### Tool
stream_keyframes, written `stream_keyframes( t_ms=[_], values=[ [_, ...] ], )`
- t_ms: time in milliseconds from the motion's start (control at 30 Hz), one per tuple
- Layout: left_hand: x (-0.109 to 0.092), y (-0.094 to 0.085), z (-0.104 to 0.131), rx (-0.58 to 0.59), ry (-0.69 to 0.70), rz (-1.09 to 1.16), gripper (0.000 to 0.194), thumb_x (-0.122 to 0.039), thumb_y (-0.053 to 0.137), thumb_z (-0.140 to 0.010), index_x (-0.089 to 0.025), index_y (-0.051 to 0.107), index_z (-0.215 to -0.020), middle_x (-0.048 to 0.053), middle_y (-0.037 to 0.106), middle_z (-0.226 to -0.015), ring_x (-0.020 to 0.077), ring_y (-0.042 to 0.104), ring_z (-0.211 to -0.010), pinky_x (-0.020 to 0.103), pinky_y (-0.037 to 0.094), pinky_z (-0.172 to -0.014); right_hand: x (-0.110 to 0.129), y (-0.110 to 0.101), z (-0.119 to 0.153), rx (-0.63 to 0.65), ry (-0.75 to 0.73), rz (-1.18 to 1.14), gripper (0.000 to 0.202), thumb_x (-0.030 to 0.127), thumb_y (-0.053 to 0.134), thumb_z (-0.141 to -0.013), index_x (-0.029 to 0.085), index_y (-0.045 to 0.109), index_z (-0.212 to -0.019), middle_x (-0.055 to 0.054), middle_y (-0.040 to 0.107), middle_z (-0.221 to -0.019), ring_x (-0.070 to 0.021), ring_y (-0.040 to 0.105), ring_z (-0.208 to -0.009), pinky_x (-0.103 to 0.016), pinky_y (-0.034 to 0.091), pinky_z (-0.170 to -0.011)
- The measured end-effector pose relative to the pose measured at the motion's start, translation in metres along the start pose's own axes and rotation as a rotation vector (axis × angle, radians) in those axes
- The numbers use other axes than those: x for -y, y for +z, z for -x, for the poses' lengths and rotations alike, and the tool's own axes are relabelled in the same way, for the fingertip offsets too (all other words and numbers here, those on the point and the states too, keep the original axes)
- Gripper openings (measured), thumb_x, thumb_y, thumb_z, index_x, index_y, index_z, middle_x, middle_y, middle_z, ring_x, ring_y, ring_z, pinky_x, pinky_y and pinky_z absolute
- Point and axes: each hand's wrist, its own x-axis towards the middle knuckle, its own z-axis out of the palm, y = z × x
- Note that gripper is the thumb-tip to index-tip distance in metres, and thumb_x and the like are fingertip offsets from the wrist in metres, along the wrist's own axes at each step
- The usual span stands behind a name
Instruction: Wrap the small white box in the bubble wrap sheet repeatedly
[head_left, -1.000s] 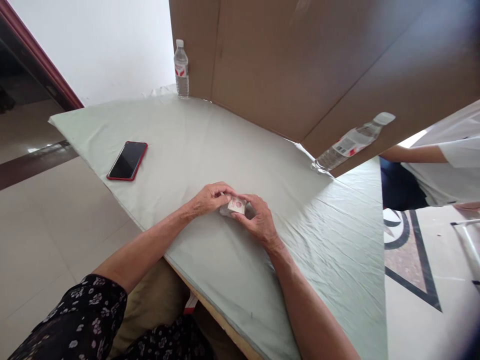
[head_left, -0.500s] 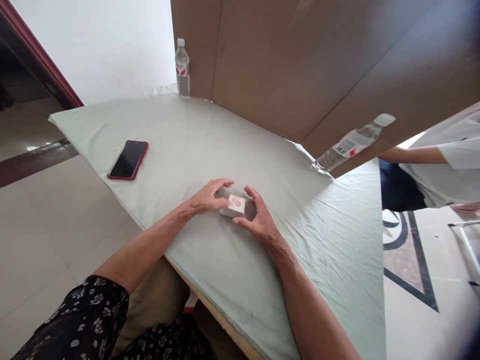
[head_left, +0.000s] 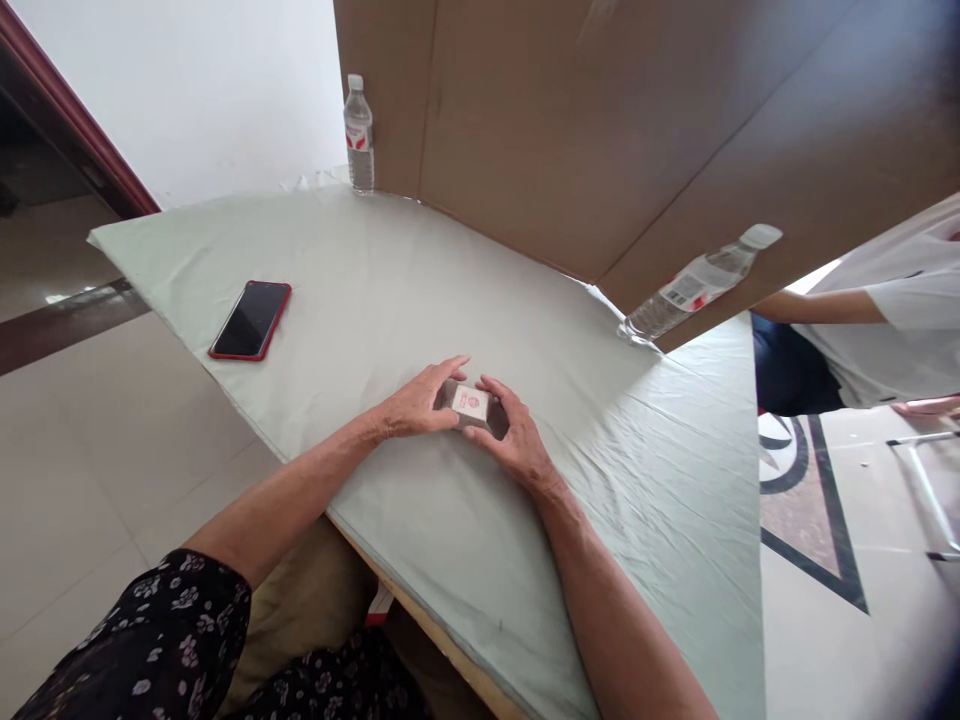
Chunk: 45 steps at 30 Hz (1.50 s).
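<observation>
A small white box (head_left: 471, 402) with a red emblem and red print on top sits on the green cloth, between my two hands. My left hand (head_left: 424, 400) curves round its left end, the thumb at the near edge and the fingers at the far side. From the right, my right hand (head_left: 516, 430) closes on the other end in the same way, thumb in front and fingertips behind. The box's sides are mostly hidden by thumbs and shadow. Whether it is lifted off the cloth I cannot tell.
A phone (head_left: 251, 320) in a red case lies to the left on the cloth-covered table (head_left: 360, 270). Behind stands a brown cardboard panel (head_left: 525, 130), with one water bottle (head_left: 359, 140) at its left and another bottle (head_left: 697, 285) at its right. A person in white (head_left: 900, 330) is at the right.
Both hands have closed in on the small white box from its two ends, and their fingertips are now at its edges. The view has shifted slightly.
</observation>
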Motion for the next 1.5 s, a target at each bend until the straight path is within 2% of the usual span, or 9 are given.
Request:
stream_keyframes(
  t_ms=[167, 267, 433, 667, 900, 1033, 1133, 1333, 1500],
  values=[
    [0.002, -0.005, -0.003, -0.12, -0.086, 0.21, 0.092, -0.025, 0.055, -0.069, -0.019, 0.024, -0.156, 0.014, 0.055, -0.14, 0.0337, 0.043, -0.137, 0.053, 0.031, -0.115, 0.001, -0.008, 0.001, -0.024, 0.027, -0.218, 0.073, 0.066, 0.064, -0.081, 0.028, 0.049, -0.142, -0.012, 0.059, -0.143, -0.0303, 0.054, -0.133, -0.051, 0.039, -0.112],
    [0.002, -0.006, -0.004, -0.077, -0.098, 0.264, 0.095, -0.024, 0.055, -0.067, -0.015, 0.023, -0.156, 0.015, 0.055, -0.14, 0.0318, 0.047, -0.134, 0.052, 0.031, -0.115, 0.0, -0.008, 0.0, -0.044, 0.037, -0.279, 0.073, 0.065, 0.066, -0.08, 0.028, 0.049, -0.141, -0.013, 0.059, -0.142, -0.0302, 0.053, -0.134, -0.051, 0.038, -0.112],
    [0.001, -0.001, -0.002, 0.044, -0.081, 0.159, 0.099, -0.022, 0.064, -0.066, -0.019, 0.024, -0.156, 0.016, 0.047, -0.147, 0.0333, 0.046, -0.134, 0.05, 0.037, -0.111, 0.001, -0.005, 0.0, -0.015, 0.016, -0.199, 0.077, 0.059, 0.074, -0.075, 0.027, 0.049, -0.14, -0.014, 0.06, -0.141, -0.0308, 0.054, -0.133, -0.051, 0.039, -0.111],
    [0.008, 0.007, -0.004, 0.018, 0.011, 0.108, 0.092, -0.02, 0.064, -0.071, -0.019, 0.026, -0.156, 0.01, 0.059, -0.123, 0.0255, 0.056, -0.114, 0.041, 0.045, -0.1, 0.008, -0.009, -0.003, -0.149, 0.007, -0.106, 0.044, 0.051, 0.067, -0.083, 0.026, 0.065, -0.12, -0.008, 0.067, -0.132, -0.0277, 0.059, -0.125, -0.047, 0.044, -0.107],
    [0.014, 0.01, -0.005, 0.031, 0.088, 0.132, 0.092, -0.015, 0.062, -0.069, -0.021, 0.029, -0.155, 0.008, 0.06, -0.118, 0.0205, 0.058, -0.103, 0.034, 0.047, -0.087, 0.011, -0.007, -0.013, -0.173, -0.175, 0.09, 0.016, 0.037, 0.067, -0.086, 0.027, 0.072, -0.097, -0.007, 0.074, -0.116, -0.0252, 0.066, -0.112, -0.045, 0.046, -0.102],
    [0.015, 0.014, -0.007, 0.037, 0.148, 0.129, 0.091, -0.015, 0.06, -0.068, -0.021, 0.03, -0.154, 0.008, 0.061, -0.117, 0.0201, 0.058, -0.101, 0.034, 0.047, -0.087, 0.013, -0.002, -0.019, -0.238, -0.246, 0.249, 0.014, 0.031, 0.058, -0.091, 0.026, 0.07, -0.087, -0.006, 0.077, -0.106, -0.0246, 0.069, -0.105, -0.044, 0.046, -0.097],
    [0.015, 0.016, -0.007, 0.046, 0.148, 0.141, 0.091, -0.016, 0.06, -0.068, -0.02, 0.03, -0.154, 0.009, 0.061, -0.12, 0.0209, 0.059, -0.102, 0.036, 0.047, -0.089, 0.016, -0.001, -0.024, -0.258, -0.215, 0.259, 0.016, 0.029, 0.051, -0.093, 0.024, 0.066, -0.087, -0.007, 0.077, -0.105, -0.0239, 0.068, -0.104, -0.042, 0.046, -0.095],
    [0.009, 0.014, -0.009, 0.032, 0.025, 0.353, 0.094, -0.025, 0.071, -0.063, -0.019, 0.036, -0.15, 0.017, 0.047, -0.141, 0.029, 0.053, -0.124, 0.044, 0.043, -0.104, 0.022, -0.016, -0.047, -0.263, -0.15, 0.238, 0.016, 0.032, 0.049, -0.093, 0.023, 0.061, -0.087, -0.008, 0.075, -0.107, -0.0241, 0.067, -0.104, -0.042, 0.045, -0.096],
    [0.001, 0.01, -0.009, 0.036, -0.048, 0.663, 0.068, -0.03, 0.065, -0.066, -0.018, 0.047, -0.131, 0.013, 0.058, -0.124, 0.0235, 0.06, -0.106, 0.038, 0.047, -0.092, 0.018, -0.037, -0.076, -0.307, -0.083, 0.19, 0.017, 0.033, 0.05, -0.09, 0.022, 0.061, -0.085, -0.009, 0.075, -0.107, -0.0227, 0.066, -0.098, -0.039, 0.047, -0.09]
  ],
)
